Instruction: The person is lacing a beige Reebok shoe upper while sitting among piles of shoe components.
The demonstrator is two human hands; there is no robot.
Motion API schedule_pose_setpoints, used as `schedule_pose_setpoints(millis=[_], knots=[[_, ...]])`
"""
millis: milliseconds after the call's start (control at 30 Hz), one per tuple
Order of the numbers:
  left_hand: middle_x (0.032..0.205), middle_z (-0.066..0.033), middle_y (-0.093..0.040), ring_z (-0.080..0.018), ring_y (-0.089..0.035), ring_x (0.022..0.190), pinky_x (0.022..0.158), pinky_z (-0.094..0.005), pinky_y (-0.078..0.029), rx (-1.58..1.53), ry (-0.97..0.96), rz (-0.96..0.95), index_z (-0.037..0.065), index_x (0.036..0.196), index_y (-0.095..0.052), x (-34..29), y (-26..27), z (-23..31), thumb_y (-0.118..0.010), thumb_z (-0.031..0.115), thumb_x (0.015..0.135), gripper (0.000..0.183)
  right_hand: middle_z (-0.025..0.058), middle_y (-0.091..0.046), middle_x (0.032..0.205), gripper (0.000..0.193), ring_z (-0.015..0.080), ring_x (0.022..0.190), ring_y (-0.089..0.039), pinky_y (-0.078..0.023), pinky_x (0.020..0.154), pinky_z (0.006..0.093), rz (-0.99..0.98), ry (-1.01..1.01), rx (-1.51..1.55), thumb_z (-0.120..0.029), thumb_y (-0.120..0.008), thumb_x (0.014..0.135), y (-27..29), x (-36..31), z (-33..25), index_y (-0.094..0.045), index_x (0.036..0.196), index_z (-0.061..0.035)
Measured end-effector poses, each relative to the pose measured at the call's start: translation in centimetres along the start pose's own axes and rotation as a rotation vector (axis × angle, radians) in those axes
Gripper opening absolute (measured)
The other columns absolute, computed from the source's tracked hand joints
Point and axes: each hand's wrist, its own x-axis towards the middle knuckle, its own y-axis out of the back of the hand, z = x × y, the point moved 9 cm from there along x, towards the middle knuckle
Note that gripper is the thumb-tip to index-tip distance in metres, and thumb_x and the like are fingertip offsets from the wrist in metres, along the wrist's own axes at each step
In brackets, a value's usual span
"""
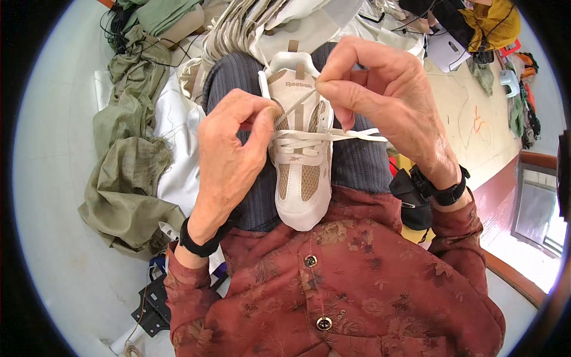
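A beige and white sneaker (290, 209) rests between my knees, its toe pointing toward me and its tongue standing up at the far end. Flat cream shoelace (297, 109) runs slantwise over the tongue, between my two hands. My right hand (377, 83) is closed, pinching this lace between thumb and forefinger above the tongue. At the shoe's left eyelets my left hand (235, 140) is closed too, thumb and forefinger on the lower part of the same lace. The lower rows are laced, and another lace end (360, 135) sticks out loosely to the right.
Olive cloth (131, 190) is heaped at the left over white material. Behind the shoe lies a stack of shoe pieces (235, 33). A pale tabletop (470, 113) spreads at the right, with a yellow bag (493, 27) at its far end. A black pouch (410, 199) sits by my right forearm.
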Motion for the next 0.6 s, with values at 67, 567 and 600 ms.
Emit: schedule_pose_setpoints(millis=[67,567,600], knots=[[0.079,-0.0095,-0.064,-0.018,-0.061,0.066,0.062,-0.03,-0.048,0.009,0.025,-0.044,-0.003,0.09,-0.07,0.5,-0.9,0.6,-0.063,0.0,0.088,0.008,0.0016,-0.064,0.075,0.009,0.007,0.066,-0.059,-0.051,0.063,0.0237,-0.028,-0.042,0.028,-0.007,-0.065,0.095,0.5,-0.6,1.2,-0.063,0.088,-0.0016],[0.074,-0.0113,-0.064,-0.0183,-0.058,0.058,0.057,-0.0313,-0.047,0.227,-0.074,-0.479,0.0,0.097,-0.074,2.3,-5.7,1.4,-0.066,0.004,0.079,0.02,0.0105,-0.069,0.088,0.013,0.0172,0.072,-0.07,-0.056,0.065,0.0271,0.047,-0.22,0.49,-0.015,-0.06,0.1,0.3,-5.0,8.8,-0.059,0.098,-0.0033],[0.075,-0.0122,-0.066,-0.0185,-0.058,0.058,0.058,-0.0315,-0.048,0.252,-0.049,-0.517,-0.001,0.096,-0.074,2.2,-6.0,1.2,-0.066,0.004,0.079,0.02,0.0111,-0.07,0.089,0.012,0.0189,0.075,-0.071,-0.057,0.066,0.0281,0.052,-0.217,0.506,-0.015,-0.061,0.1,-0.1,-4.9,9.0,-0.059,0.098,-0.0031]])
